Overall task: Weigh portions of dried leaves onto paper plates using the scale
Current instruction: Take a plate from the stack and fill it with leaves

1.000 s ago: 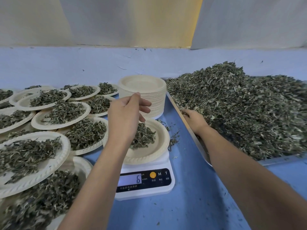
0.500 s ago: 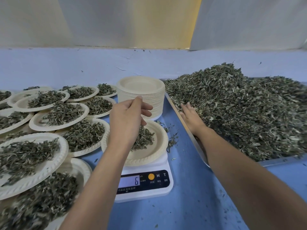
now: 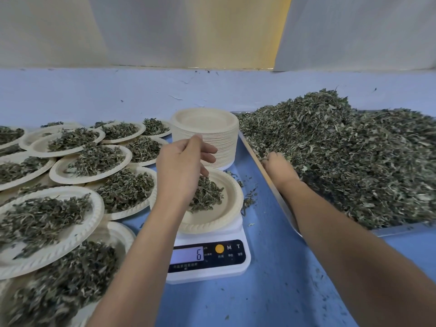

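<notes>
Evidently the work is well advanced yet far from finished: many filled plates [image 3: 92, 164] are crowded and overlapped at the left of the blue table [image 3: 271, 279], each loaded with a dark mound. A tall stack of empty plates [image 3: 205, 128] is set behind the scale [image 3: 207, 272], and a large heap of dried leaves [image 3: 342, 156] is left in the metal tray [image 3: 401, 228] at the right. The portion in hand is judged to be only begun: a small loose pile [image 3: 207, 194] is spread on the paper plate [image 3: 228, 208] set on the scale, noticeably smaller than the mounds on the finished plates. A single digit, 6, is shown on the display [image 3: 188, 254]. The left hand [image 3: 181, 168] is held over that plate with fingers loosely bent and parted, the lowest fingertip close to the pile; nothing is seen pinched between them. The right hand [image 3: 278, 168] is pushed into the near edge of the heap, its fingertips buried, so whether a handful is gripped cannot be told. The leaves are seen as dry, curled, broken flakes with thin stems, dull grey-green, and are judged light and easily scattered, as the crumbs [image 3: 247, 201] strewn on the table suggest. The plates are round, cream and matte, seemingly of moulded fibre, with ribbed rims; the scale is smooth white plastic with a glossy black panel.
</notes>
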`<move>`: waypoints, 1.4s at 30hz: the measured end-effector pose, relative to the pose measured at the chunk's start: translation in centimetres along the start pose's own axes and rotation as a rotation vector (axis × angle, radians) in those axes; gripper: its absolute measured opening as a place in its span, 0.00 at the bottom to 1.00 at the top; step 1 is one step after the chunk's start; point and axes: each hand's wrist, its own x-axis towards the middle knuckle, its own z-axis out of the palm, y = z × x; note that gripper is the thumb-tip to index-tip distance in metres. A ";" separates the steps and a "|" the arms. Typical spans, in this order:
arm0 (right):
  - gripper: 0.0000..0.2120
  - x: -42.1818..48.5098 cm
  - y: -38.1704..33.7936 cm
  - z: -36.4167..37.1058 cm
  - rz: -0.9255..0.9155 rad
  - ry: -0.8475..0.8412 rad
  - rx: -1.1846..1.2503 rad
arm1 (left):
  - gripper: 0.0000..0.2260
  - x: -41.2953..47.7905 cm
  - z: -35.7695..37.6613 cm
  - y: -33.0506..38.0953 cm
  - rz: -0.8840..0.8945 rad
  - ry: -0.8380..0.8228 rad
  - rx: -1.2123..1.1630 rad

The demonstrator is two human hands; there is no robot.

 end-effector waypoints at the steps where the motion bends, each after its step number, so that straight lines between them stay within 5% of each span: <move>1: 0.12 -0.1 -0.1 -0.4 0.019 0.066 0.017 | 0.17 0.0 -0.2 0.1 0.003 0.005 -0.004; 6: 0.15 -1.3 -3.6 -4.4 0.160 0.289 0.660 | 0.17 0.5 -1.7 0.7 0.009 0.039 -0.046; 12: 0.09 -5.7 -11.3 -6.7 -0.075 0.004 1.162 | 0.17 0.6 -3.4 0.9 0.022 0.074 -0.053; 18: 0.10 -8.3 -15.4 -5.6 -0.230 0.002 1.035 | 0.17 0.9 -4.7 1.3 0.033 0.102 -0.121; 33: 0.05 -9.2 -14.0 -5.3 -0.259 -0.217 1.128 | 0.18 1.1 -4.5 0.5 0.026 0.083 -0.054; 42: 0.05 -9.5 -14.7 -5.5 -0.244 -0.121 1.239 | 0.13 1.2 -4.1 0.0 0.031 0.104 0.028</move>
